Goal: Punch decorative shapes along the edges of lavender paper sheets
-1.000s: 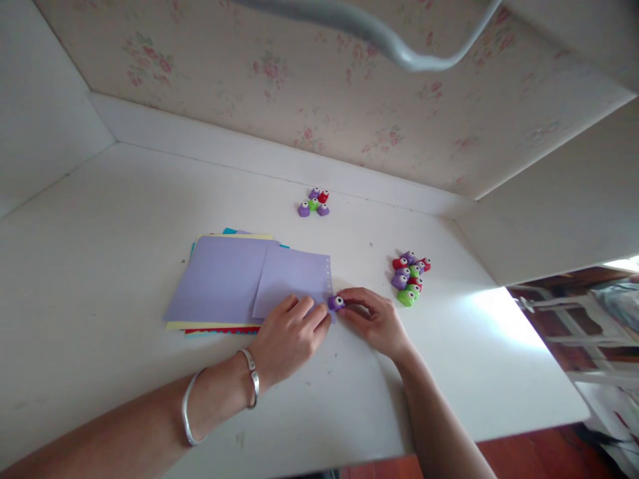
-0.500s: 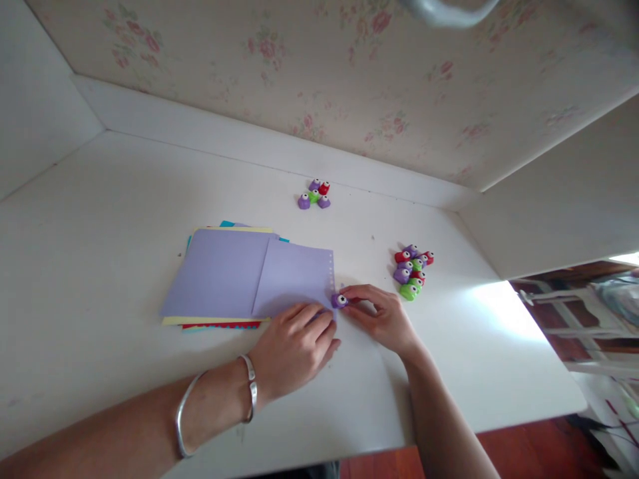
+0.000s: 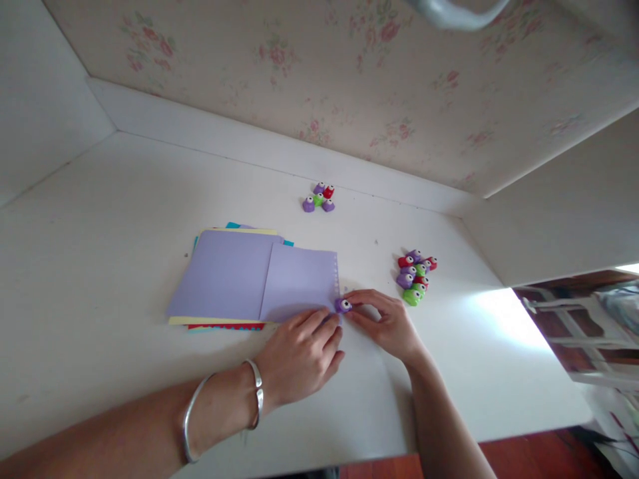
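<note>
The right hand [image 3: 387, 322] pinches a small purple punch [image 3: 343, 305] between thumb and fingers, set at the lower right corner of a lilac sheet [image 3: 299, 281] whose right edge carries a row of tiny holes; the left hand [image 3: 302, 356] lies flat with fingers spread, its fingertips pressing the near edge of that sheet just beside the punch, holding nothing; two silver bangles [image 3: 224, 406] circle the left wrist; the sheet overlaps a stack of coloured paper [image 3: 222, 276] with a second lilac page on top and yellow, red and teal edges showing beneath; all rests on a white table [image 3: 100, 233]; a cluster of red, purple and green punches [image 3: 415, 274] lies near the right hand; a smaller group of punches [image 3: 319, 197] sits farther back by the wall.
</note>
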Demonstrator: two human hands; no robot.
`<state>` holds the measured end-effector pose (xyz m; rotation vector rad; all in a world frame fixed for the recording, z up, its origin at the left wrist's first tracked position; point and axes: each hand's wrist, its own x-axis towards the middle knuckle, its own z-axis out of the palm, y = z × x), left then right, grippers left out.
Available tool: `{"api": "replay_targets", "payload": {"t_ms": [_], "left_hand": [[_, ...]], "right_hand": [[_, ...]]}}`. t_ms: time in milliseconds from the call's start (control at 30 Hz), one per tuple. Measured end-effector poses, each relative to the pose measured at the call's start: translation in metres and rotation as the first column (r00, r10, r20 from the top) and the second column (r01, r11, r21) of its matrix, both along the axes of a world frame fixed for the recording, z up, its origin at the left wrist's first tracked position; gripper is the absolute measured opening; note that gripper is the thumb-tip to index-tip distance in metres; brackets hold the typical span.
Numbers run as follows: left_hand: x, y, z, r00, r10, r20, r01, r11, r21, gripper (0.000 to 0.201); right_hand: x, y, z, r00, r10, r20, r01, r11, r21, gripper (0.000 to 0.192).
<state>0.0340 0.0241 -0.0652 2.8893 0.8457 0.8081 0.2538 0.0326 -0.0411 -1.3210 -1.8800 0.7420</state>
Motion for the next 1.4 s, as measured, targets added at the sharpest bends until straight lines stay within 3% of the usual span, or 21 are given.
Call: {"api": "replay_targets", "payload": {"t_ms": [500, 833, 1000, 1067, 1233, 1400], "left_hand": [[0.001, 0.001, 0.000, 1.000, -0.020, 0.016, 0.020, 1.000, -0.004, 0.030], [0.002, 0.002, -0.002, 0.999, -0.037, 0.023, 0.037, 0.999, -0.007, 0.028], [0.002, 0.002, -0.002, 0.999, -0.047, 0.018, 0.048, 0.998, -0.027, 0.028], [0.001, 0.002, -0.002, 0.999, -0.050, 0.010, 0.050, 0.998, -0.025, 0.029], [-0.001, 0.003, -0.002, 0.997, -0.073, -0.039, 0.072, 0.997, -0.025, 0.029], [-0.002, 0.004, -0.002, 0.995, -0.087, -0.044, 0.085, 0.995, -0.046, 0.029]], "right_hand": [[-0.005, 0.002, -0.004, 0.999, -0.021, 0.042, 0.018, 0.998, 0.065, 0.015], [-0.004, 0.000, 0.000, 0.998, -0.052, 0.029, 0.052, 0.999, 0.007, 0.025], [-0.001, 0.004, 0.007, 0.973, -0.213, -0.086, 0.202, 0.972, -0.124, 0.020], [-0.001, 0.009, 0.013, 0.971, -0.238, -0.026, 0.227, 0.950, -0.212, 0.024], [0.000, 0.026, 0.034, 0.975, -0.038, 0.219, 0.115, 0.929, -0.353, 0.028], [-0.001, 0.039, 0.051, 0.940, 0.062, 0.334, 0.070, 0.927, -0.368, 0.019]]}}
